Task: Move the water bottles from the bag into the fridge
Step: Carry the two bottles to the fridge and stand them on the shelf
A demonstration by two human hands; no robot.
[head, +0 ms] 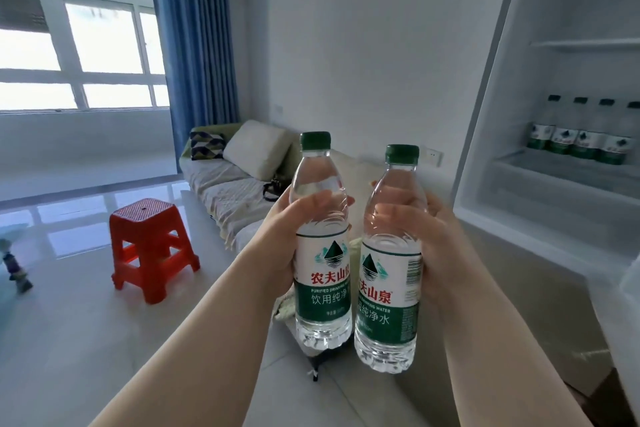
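Observation:
My left hand (282, 236) grips a clear water bottle (322, 274) with a green cap and a green-and-white label, held upright in mid-air. My right hand (433, 239) grips a second, matching water bottle (389, 302), also upright, just right of the first. The open fridge (540, 191) stands at the right, and several bottles (576, 139) of the same kind stand in a row on one of its shelves. A dark bag (322, 359) on the floor is mostly hidden behind the two held bottles.
A red plastic stool (149, 239) stands on the tiled floor to the left. A sofa (235, 191) with cushions runs along the back wall. Blue curtains (194, 38) hang beside a large window. A higher fridge shelf (585, 43) shows at the upper right.

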